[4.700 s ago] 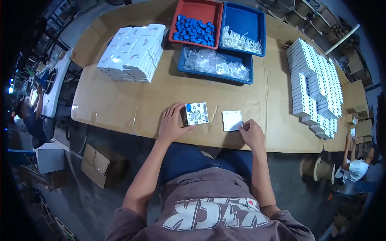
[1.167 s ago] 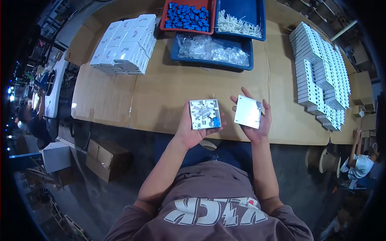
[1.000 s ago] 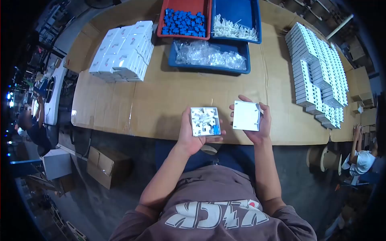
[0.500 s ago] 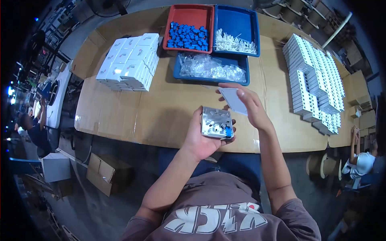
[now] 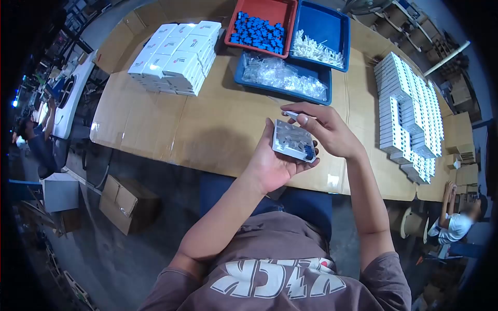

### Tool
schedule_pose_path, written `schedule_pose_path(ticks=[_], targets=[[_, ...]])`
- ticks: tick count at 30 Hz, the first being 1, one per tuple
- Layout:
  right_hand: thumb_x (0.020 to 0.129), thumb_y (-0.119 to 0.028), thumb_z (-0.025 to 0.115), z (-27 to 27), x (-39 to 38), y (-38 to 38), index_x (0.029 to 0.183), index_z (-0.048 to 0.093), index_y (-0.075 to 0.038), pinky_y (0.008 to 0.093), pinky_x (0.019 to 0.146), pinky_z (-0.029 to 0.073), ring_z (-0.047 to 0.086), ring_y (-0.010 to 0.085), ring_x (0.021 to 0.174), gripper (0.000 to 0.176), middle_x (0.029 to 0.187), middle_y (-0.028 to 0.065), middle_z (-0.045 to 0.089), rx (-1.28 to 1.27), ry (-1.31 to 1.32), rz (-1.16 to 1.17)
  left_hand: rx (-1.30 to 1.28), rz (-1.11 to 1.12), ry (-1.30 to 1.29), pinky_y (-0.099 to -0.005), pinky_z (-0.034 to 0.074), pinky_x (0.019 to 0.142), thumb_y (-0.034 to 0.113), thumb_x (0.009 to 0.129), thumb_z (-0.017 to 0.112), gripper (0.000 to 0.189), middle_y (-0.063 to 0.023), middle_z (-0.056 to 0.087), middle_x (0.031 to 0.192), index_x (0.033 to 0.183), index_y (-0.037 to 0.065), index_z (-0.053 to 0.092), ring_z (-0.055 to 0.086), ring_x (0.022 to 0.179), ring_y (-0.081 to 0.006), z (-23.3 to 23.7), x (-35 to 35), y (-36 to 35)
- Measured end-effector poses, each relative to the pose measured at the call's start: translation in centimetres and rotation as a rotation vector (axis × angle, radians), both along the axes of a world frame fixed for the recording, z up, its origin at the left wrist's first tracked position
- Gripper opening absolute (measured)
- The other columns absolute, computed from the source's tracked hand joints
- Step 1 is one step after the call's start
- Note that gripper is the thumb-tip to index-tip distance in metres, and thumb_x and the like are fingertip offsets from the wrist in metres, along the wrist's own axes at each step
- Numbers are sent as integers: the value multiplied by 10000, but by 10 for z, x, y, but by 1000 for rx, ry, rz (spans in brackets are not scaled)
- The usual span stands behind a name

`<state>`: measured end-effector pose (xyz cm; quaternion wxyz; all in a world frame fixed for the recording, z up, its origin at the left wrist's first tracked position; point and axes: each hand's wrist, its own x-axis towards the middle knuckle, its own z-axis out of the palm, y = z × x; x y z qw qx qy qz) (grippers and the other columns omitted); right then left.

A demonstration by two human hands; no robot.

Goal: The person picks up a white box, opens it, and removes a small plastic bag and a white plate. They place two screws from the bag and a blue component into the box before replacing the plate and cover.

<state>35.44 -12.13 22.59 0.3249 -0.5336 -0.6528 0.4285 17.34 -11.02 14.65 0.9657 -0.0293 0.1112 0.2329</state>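
My left hand (image 5: 272,168) cradles a shallow white plastic box (image 5: 288,152) from below, with the fingers around its far side. Inside the box lie small pale parts under clear plastic, and a blue piece (image 5: 309,151) sits in its right corner. Just above the far edge of the box, my right hand (image 5: 334,132) pinches a thin white lid (image 5: 292,115) between thumb and fingers. The lid shows nearly edge-on.
Beyond my hands stand a red tray (image 5: 267,8) of blue pieces, a blue tray (image 5: 321,20) of white parts and another blue tray (image 5: 282,92) of clear bags. White boxes are stacked left (image 5: 174,59) and right (image 5: 410,109). A person (image 5: 456,223) sits at far right.
My right hand has brought the lid down and closer to the box, turning it from face-on to nearly edge-on. The box has tilted and shifted slightly right and up in view.
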Motion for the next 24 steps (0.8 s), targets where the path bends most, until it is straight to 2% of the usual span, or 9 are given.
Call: schedule_pose_path(ticks=[3,6,10,13,14,15,17,20,24], targets=[[1066,-289,542,1,-2,-1,1340,656,-8,357,979,525,676,214,1139,408,1238,134,716,7,-54,4,-1,-22,-11,-586,520,1041,740,1016,272,738,-139,625,1303,1410,157,495,648,1147,-330,-6,0,1],[1063,-279,549,-1,-6,-7,1330,664,-8,351,973,516,676,212,1117,397,1207,138,727,15,-63,-12,10,13,35,-563,495,1068,720,1028,283,794,-145,580,1414,1484,91,450,614,1228,-329,-1,-1,0],[1051,-326,594,-9,-7,-6,1328,661,-10,388,942,555,695,209,1047,425,1215,145,727,28,-66,-5,40,15,54,-564,491,1067,712,1037,262,781,-124,563,1448,1492,105,446,593,1264,-318,-2,1,-1],[1051,-316,592,-11,-10,-6,1329,659,-7,392,949,553,697,218,1049,421,1214,150,729,-1,-55,8,63,8,52,-568,492,1060,707,1043,250,769,-115,573,1439,1490,114,451,587,1271,-317,-7,3,-3],[1062,-256,560,-10,-11,-7,1337,660,-4,337,975,508,671,197,1093,386,1173,137,731,-35,-57,8,53,3,59,-569,493,1058,705,1044,250,766,-112,578,1433,1486,115,454,587,1269,-318,-10,4,-2],[1070,-282,550,-14,-8,-7,1338,663,-4,327,956,512,666,181,1071,402,1155,127,735,-22,-78,7,38,-5,66,-570,493,1056,704,1046,250,762,-108,583,1427,1483,115,457,588,1267,-319,-11,4,-3],[1082,-333,536,-13,-7,-8,1337,668,-3,318,925,518,660,164,1038,438,1143,119,736,-59,-67,4,30,-14,134,-569,501,1044,691,1052,254,748,-135,602,1387,1463,104,471,607,1229,-348,-6,4,-3],[1062,-363,573,-21,-6,-8,1317,670,10,346,916,539,692,206,1014,462,1124,164,746,-38,-41,-37,41,-5,142,-572,502,1041,658,1068,252,717,-166,608,1360,1455,97,474,615,1205,-375,-6,3,-4],[1062,-360,578,-19,-3,-8,1317,662,27,353,922,538,696,214,1016,471,1124,173,747,-91,-46,-19,2,-10,89,-574,501,1042,659,1066,270,712,-158,612,1357,1457,100,474,616,1209,-357,-14,2,-2]])
